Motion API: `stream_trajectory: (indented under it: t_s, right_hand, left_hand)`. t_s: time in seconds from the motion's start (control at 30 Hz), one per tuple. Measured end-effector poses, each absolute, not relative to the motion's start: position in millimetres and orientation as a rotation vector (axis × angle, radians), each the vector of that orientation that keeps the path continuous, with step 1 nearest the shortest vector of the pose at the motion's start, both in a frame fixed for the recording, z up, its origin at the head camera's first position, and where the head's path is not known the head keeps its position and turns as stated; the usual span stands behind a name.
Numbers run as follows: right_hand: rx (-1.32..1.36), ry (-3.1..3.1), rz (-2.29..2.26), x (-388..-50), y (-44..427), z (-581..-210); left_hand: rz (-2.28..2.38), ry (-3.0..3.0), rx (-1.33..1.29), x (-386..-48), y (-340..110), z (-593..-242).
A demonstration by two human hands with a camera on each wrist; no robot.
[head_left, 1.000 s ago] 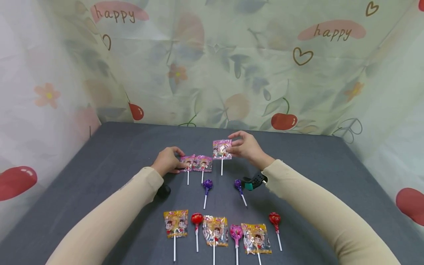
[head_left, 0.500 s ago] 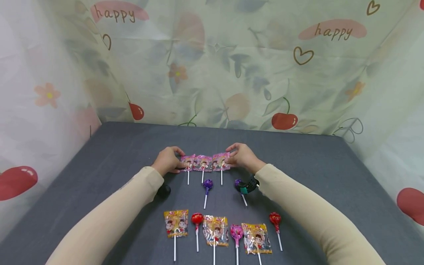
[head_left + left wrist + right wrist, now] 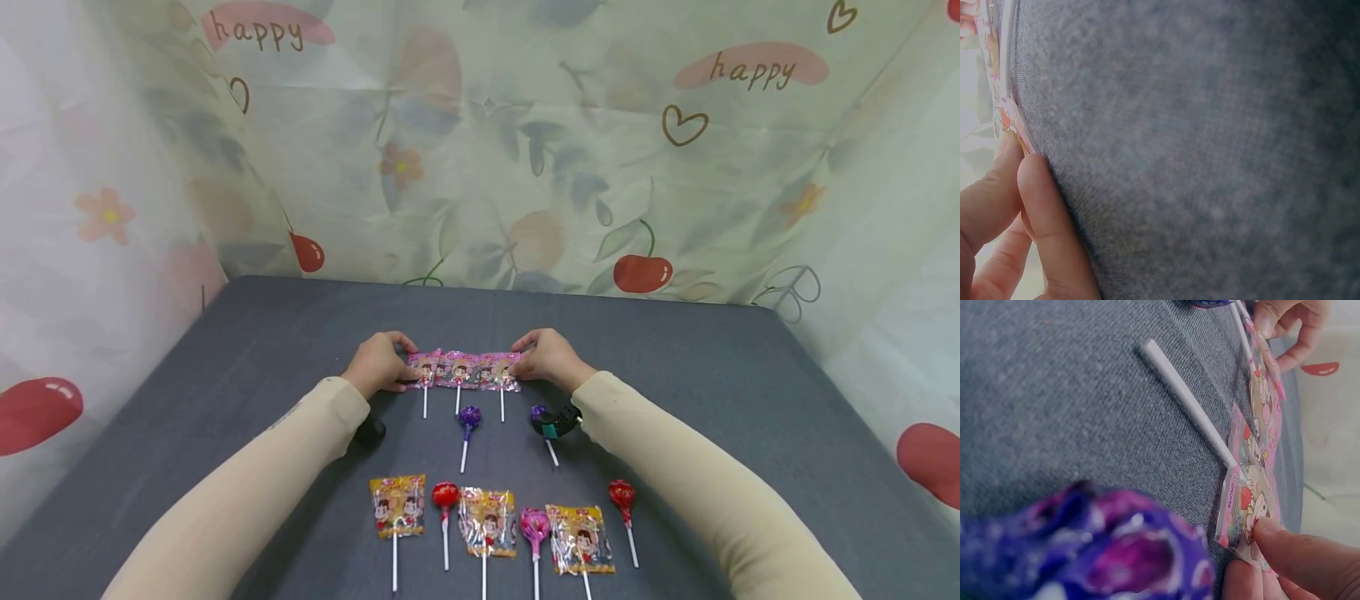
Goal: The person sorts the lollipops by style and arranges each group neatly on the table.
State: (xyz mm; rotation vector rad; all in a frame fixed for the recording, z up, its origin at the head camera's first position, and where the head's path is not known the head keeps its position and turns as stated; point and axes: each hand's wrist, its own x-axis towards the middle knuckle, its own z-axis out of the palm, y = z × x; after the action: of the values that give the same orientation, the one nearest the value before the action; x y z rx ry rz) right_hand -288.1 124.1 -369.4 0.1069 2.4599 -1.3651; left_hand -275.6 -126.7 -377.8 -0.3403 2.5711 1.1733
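Observation:
Three lollipops in flat pink wrappers lie side by side at the far middle of the table, sticks toward me. My left hand pinches the outer edge of the left pink-wrapped lollipop; in the left wrist view the wrapper's corner sits between thumb and finger. Between the hands lies the middle pink-wrapped lollipop. At the other end, my right hand pinches the right pink-wrapped lollipop. The right wrist view shows the thumb on its printed wrapper, other fingers partly hidden behind.
Two purple lollipops lie nearer me, one partly covered by the right wrist's black device. A front row holds several yellow-wrapped lollipops, red lollipops and a pink lollipop. A printed curtain hangs behind the grey table.
The right hand has lowered its pink-wrapped lollipop onto the table, in line with the other two, and then shifted slightly. My left hand has stayed in place.

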Motion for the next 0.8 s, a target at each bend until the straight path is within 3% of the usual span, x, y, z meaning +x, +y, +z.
stream_trajectory:
  t_s: [0.8]
  right_hand:
    - [0.053, 2.482, -1.343, -289.2, 125.5, -370.2]
  left_hand:
    - [1.175, 2.574, -0.334, -274.9, -126.2, -376.0]
